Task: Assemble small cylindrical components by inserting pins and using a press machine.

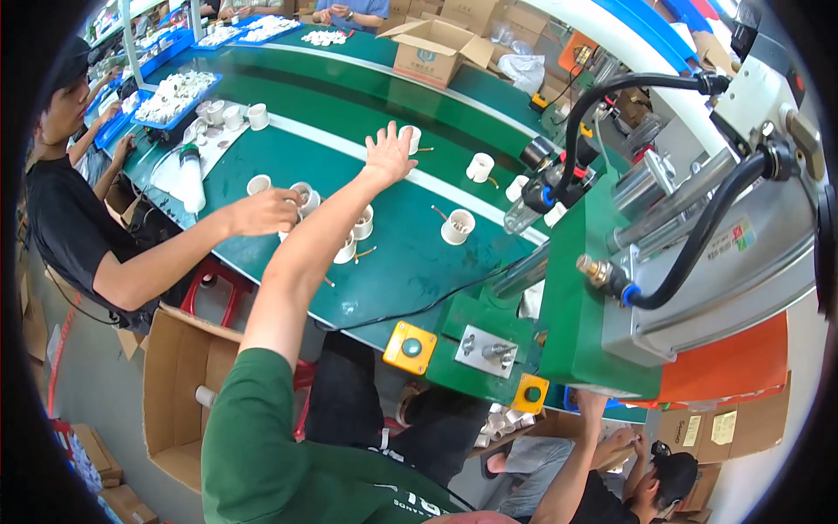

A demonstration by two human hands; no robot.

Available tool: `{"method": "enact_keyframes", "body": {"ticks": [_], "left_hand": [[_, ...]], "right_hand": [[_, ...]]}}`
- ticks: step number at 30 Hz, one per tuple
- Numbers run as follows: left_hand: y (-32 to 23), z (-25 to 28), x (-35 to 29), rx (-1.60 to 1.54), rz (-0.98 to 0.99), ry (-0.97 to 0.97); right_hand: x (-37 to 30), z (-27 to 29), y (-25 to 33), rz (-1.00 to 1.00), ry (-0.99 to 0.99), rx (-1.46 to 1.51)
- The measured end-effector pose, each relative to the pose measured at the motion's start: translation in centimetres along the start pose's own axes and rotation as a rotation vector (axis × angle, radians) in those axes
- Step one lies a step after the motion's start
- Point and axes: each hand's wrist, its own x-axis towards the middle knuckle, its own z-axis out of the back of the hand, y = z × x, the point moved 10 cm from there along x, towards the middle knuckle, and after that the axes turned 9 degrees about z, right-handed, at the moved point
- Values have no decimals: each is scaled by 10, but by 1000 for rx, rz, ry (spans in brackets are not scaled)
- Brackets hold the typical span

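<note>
My left hand (389, 159) reaches across the green conveyor table, fingers spread, beside a white cup-shaped part (412, 138) with a short brown lead. Whether the fingertips touch that part is unclear. Below my forearm stand several similar white parts, among them one (361, 224) partly covered by the arm. Another white part (456, 227) with a lead stands by itself to the right. My right hand (592, 403) is low at the right, by the underside of the green press (576, 323); its fingers are hidden there.
A co-worker's hand (272, 212) is among the white parts at the left. The press base carries a metal fixture (485, 351) and two yellow button boxes (410, 348). A black cable (393, 320) crosses the table. An open carton (170, 393) stands below my left arm.
</note>
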Motion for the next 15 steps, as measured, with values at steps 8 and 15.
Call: {"method": "enact_keyframes", "body": {"ticks": [8, 15], "left_hand": [[14, -78, 52, 25, 126, 78], [13, -36, 19, -449, 165, -15]], "right_hand": [[-19, -2, -27, 45, 2, -191], [-27, -2, -38, -43, -117, -73]]}}
